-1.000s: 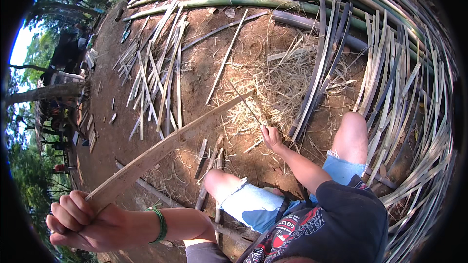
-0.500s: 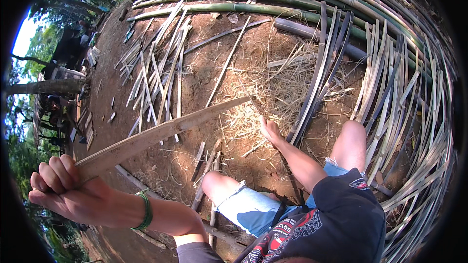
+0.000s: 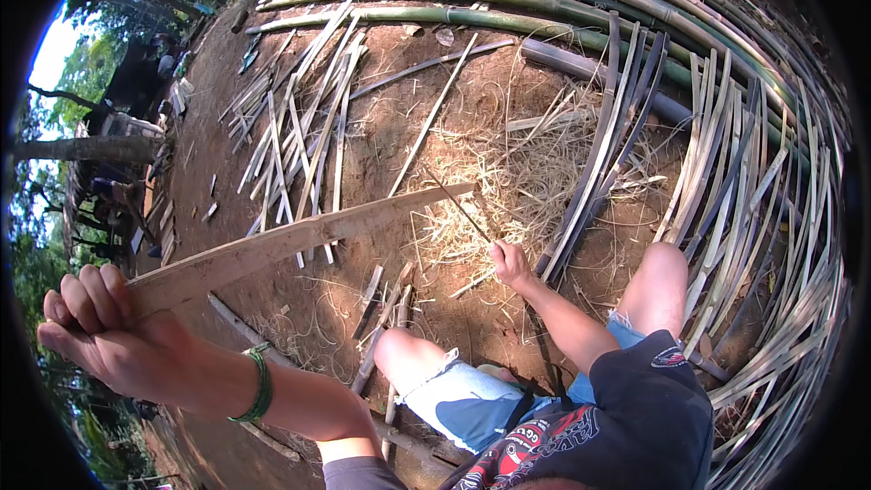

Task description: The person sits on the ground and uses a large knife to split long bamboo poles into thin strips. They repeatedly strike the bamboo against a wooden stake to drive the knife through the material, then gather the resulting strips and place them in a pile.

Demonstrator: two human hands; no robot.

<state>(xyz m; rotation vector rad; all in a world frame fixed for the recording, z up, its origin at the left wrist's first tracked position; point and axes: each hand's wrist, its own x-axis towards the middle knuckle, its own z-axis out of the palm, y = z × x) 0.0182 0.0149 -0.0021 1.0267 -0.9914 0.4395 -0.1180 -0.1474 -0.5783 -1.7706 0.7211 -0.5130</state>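
My left hand (image 3: 100,322), with a green band at the wrist, is closed around the near end of a long flat bamboo slat (image 3: 299,238). The slat rises at a slant toward the middle of the view. My right hand (image 3: 511,263) grips a knife whose handle is hidden in the fist. Its thin dark blade (image 3: 467,216) points up and left and crosses the slat close to the far end. Whether the edge touches the slat I cannot tell.
Pale shavings (image 3: 508,172) lie heaped beyond my right hand. Loose bamboo strips (image 3: 304,141) are scattered at the far left. Dark strips (image 3: 594,154) and a large pile of split bamboo (image 3: 798,308) flank my right knee. Long green poles (image 3: 435,15) stretch across the back.
My left hand has shifted a little left and up with the slat. My right hand has come slightly nearer, and more of the knife blade shows across the slat.
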